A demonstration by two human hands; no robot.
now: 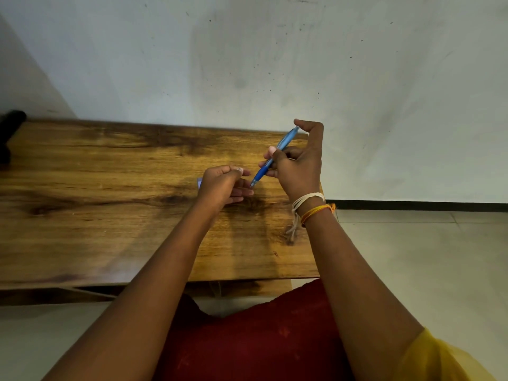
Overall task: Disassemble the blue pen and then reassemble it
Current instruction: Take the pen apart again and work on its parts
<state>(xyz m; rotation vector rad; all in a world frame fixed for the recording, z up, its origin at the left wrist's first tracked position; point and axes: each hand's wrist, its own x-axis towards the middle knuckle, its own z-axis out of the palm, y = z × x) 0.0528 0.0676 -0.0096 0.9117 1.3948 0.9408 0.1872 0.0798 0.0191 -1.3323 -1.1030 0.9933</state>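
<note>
My right hand [299, 166] grips a blue pen [283, 143] around its middle, above the right part of the wooden table. The pen slants, its pale blue barrel pointing up and right, its darker blue grip and tip [257, 178] pointing down and left. My index finger curls over the pen's upper end. My left hand [222, 185] hovers just left of the tip with its fingers curled and the thumb against the index finger. Whether it pinches a small part I cannot tell. A small pale blue scrap [199, 183] peeks out behind the left hand.
The wooden table [110, 204] stands against a pale wall; its right edge lies just beyond my right hand, with tiled floor [412, 257] past it. A dark blurred object [9, 127] sits at the table's far left corner. My red-clothed lap is below the near edge.
</note>
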